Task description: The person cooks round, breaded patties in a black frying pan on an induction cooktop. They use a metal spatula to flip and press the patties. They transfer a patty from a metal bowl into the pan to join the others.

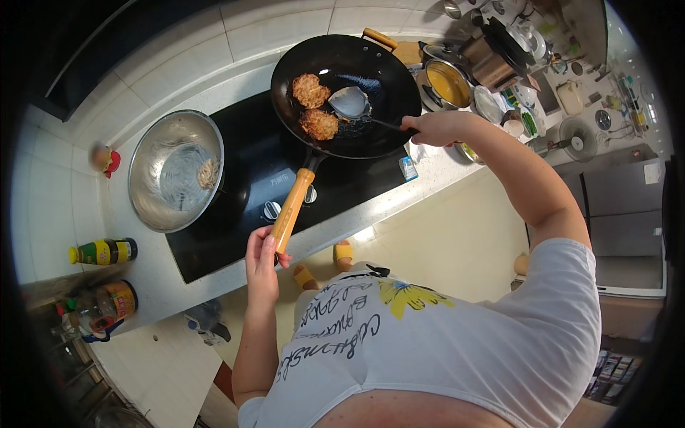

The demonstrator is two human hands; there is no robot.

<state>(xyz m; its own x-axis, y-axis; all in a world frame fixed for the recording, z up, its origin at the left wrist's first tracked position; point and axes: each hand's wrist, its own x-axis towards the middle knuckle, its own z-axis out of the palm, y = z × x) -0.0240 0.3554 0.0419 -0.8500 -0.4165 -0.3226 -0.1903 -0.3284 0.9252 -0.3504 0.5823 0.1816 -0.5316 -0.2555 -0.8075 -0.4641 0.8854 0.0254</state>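
My left hand (262,257) grips the end of the long wooden handle (293,211) of a black wok (390,80) on the stove. In my right hand (436,128) is a metal spatula (350,103), its blade down inside the wok. Two browned fritters, an upper one (310,91) and a lower one (319,124), lie left of the blade. Pale bits show at the blade's edge; what lies beneath it is hidden. Oil glistens on the wok's bottom.
A steel bowl (144,160) with a lump of pale batter (208,174) rests on the black cooktop (241,134). A pot of yellow liquid (448,84) stands right of the wok. Bottles (104,251) occupy the left counter. A small blue-and-white packet (408,168) lies by the cooktop's right edge.
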